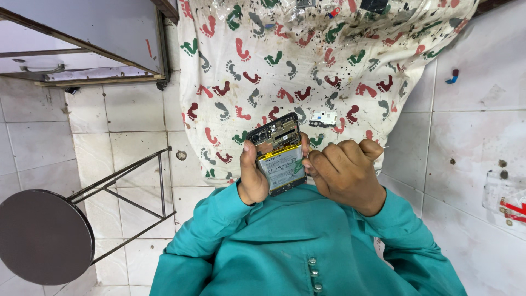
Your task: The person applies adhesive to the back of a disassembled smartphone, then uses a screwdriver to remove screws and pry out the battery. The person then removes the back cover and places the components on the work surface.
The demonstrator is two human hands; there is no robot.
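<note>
Head view, looking down on a seated person. Beyond both hands, a white cloth printed with red, green and grey footprints is lying spread over the pale tiled floor. Well out past the left hand, a round dark metal stool is lying on its side, and a grey cabinet with a drawer handle is standing farther off. Nearest the viewer, the teal buttoned garment is covering both arms to the wrists.

The left hand is gripping an opened black smartphone with its back cover off, thumb along one edge, showing a yellow-edged battery and the circuit board above it. The right hand is curled closed just beside the phone, its fingertips touching the battery's edge; a thin pale tip is sticking out past its far side, too small to identify. A small white rectangular component is resting on the cloth, just beyond the right hand.

Judged from this, disassembly around the battery is in hand; the next move is calling for a steady grip and light, precise fingertip pressure.
</note>
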